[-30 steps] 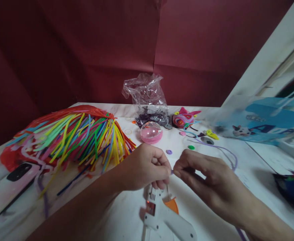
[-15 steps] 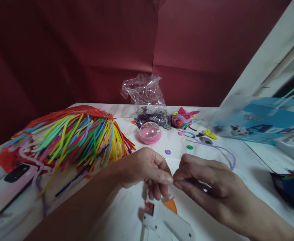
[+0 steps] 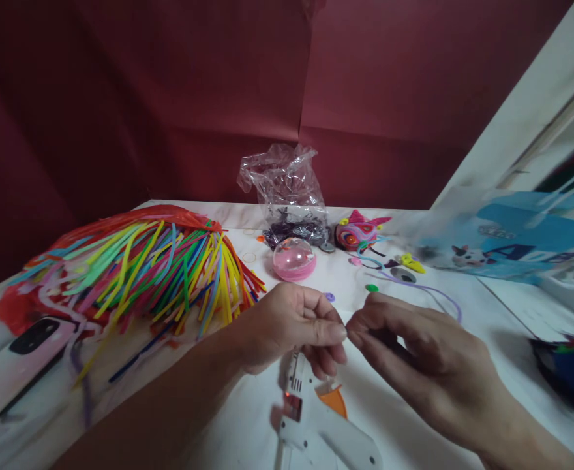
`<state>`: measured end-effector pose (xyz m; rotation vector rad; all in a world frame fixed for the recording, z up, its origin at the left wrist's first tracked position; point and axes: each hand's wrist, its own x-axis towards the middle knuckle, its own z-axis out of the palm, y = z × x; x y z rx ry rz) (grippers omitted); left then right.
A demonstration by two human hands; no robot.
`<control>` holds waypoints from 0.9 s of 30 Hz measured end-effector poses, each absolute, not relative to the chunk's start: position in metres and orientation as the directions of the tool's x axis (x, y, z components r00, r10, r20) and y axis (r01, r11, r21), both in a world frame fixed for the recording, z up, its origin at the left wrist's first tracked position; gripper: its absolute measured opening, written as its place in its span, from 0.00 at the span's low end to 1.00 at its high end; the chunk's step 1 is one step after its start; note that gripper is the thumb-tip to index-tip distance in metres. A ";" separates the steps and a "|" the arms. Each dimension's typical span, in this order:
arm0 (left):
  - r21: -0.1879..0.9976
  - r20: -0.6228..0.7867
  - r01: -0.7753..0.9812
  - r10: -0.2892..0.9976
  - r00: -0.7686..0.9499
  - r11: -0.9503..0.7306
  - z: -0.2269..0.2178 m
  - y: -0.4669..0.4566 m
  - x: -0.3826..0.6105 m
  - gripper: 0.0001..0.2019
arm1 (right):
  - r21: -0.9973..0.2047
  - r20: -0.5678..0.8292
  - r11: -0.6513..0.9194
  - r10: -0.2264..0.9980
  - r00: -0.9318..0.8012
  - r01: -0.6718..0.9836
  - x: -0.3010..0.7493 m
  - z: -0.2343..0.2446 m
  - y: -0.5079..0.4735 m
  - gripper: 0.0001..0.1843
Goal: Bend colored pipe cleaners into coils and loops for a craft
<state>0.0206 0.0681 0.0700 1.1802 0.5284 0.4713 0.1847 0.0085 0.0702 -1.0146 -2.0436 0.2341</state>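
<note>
My left hand [image 3: 301, 326] is closed in a pinch, thumb pressed against the forefinger. Facing it almost tip to tip is my right hand [image 3: 409, 359], also pinching. Something thin and dark seems to lie between the fingertips, but it is too small and hidden to name. Below the hands lies a white glue gun [image 3: 316, 424] with an orange trigger [image 3: 333, 399] and a red light showing. A purple button-like disc [image 3: 329, 297] is partly covered by my left hand, and a green disc [image 3: 372, 288] lies just beyond my right.
Colourful pipe cleaners [image 3: 169, 274] spread from a red bag on the left, near a phone [image 3: 27, 359]. Behind stand a clear plastic bag [image 3: 287, 183], a pink-based clear ball [image 3: 294, 261] and a pink wrapped figure [image 3: 358, 234]. A blue printed bag [image 3: 512, 238] stands right.
Both hands have shifted slightly right and up, staying close together. The purple strip visible in my right hand earlier is now mostly hidden. More of the glue gun shows.
</note>
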 end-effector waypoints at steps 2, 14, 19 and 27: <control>0.968 -0.103 -0.081 0.666 0.738 0.239 0.072 0.064 0.022 0.10 | -0.498 0.591 0.638 0.745 -0.309 0.587 0.184 0.070 0.008 0.08; 0.984 0.173 -0.061 0.829 0.532 -0.166 0.072 0.052 0.028 0.04 | -0.852 0.352 0.386 0.922 -0.161 0.353 0.183 0.068 0.009 0.07; 0.572 0.736 0.169 0.593 0.326 -0.803 0.062 0.055 0.029 0.02 | -0.897 0.356 0.333 0.934 0.026 0.290 0.177 0.067 0.013 0.07; 0.124 0.869 0.321 0.259 0.421 -0.939 0.057 0.061 0.025 0.05 | -0.991 0.090 0.090 0.996 -0.010 0.102 0.181 0.067 0.019 0.12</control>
